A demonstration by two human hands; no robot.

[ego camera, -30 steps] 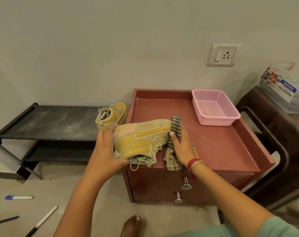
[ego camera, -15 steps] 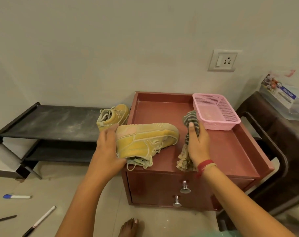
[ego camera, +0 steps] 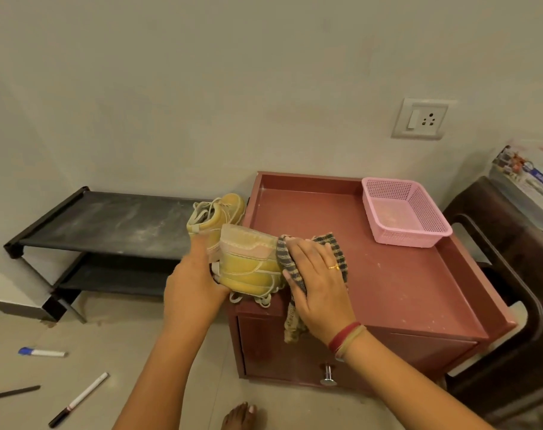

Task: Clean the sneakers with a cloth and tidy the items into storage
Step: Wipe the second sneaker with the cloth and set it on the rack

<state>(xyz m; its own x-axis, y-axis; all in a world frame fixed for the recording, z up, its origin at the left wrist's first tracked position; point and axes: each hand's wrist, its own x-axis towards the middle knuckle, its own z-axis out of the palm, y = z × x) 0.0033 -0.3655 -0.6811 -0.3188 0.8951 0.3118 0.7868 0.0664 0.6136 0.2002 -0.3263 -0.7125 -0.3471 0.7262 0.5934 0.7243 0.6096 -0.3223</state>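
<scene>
My head view takes in a low red-brown desk point(ego camera: 388, 274) with a raised rim, set against a plain pale wall under a switch-and-socket plate point(ego camera: 420, 119). A pink basket point(ego camera: 413, 238) sits in the desk's far right corner. A metal drawer knob point(ego camera: 328, 375) shows on the front. To the left stands a dusty black shoe rack point(ego camera: 109, 221). A second sneaker point(ego camera: 217, 212) rests on the right end of its top shelf, just beside the desk. On the floor tiles lie a blue-capped marker point(ego camera: 42, 352), a white marker point(ego camera: 78, 400) and a dark thin stick point(ego camera: 12, 392). A bare foot point(ego camera: 240, 415) shows at the bottom edge. A dark chair point(ego camera: 512, 274) at right carries a clear plastic box point(ego camera: 527, 187).

At the desk's near left corner, my left hand point(ego camera: 192, 283) holds the yellow sneaker point(ego camera: 248, 265) on its side, sole facing the wall. Its fingers point(ego camera: 202, 246) wrap the heel end, and the laces dangle over the desk edge. My right hand point(ego camera: 320, 287) lies flat on the striped cloth point(ego camera: 335, 243). Its fingers point(ego camera: 298, 249) are straight and spread, pressing the cloth against the sneaker's toe end. The cloth's tail hangs down past the desk's front edge beneath the palm.
</scene>
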